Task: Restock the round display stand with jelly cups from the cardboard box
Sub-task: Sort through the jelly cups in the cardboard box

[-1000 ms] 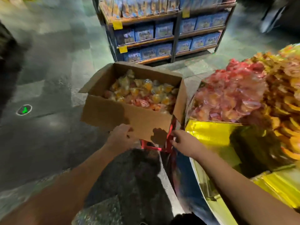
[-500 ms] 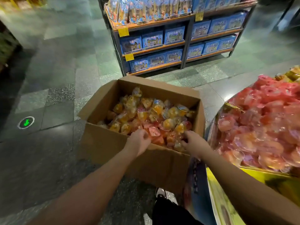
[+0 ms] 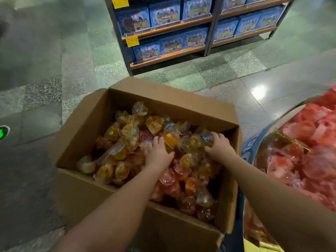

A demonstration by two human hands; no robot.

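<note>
Head view looks down into an open cardboard box standing on the tiled floor, its flaps folded outward. The box is heaped with jelly cups, orange and yellow ones toward ten o'clock, redder ones toward five o'clock. Both bare arms reach in from six o'clock. The left hand lies palm down on the heap near the middle of the box, fingers spread and bent into the cups; whether it actually grips any cannot be told. The right hand sits at about two o'clock of the left, close to the box's right wall, its fingers curled round a cluster of cups at their tips. At three o'clock, just beside the box, curves the rim of the round display stand, piled with pink and red jelly cups. At twelve o'clock, well apart across the floor, stands a shelf unit stacked with blue boxes and yellow price tags
</note>
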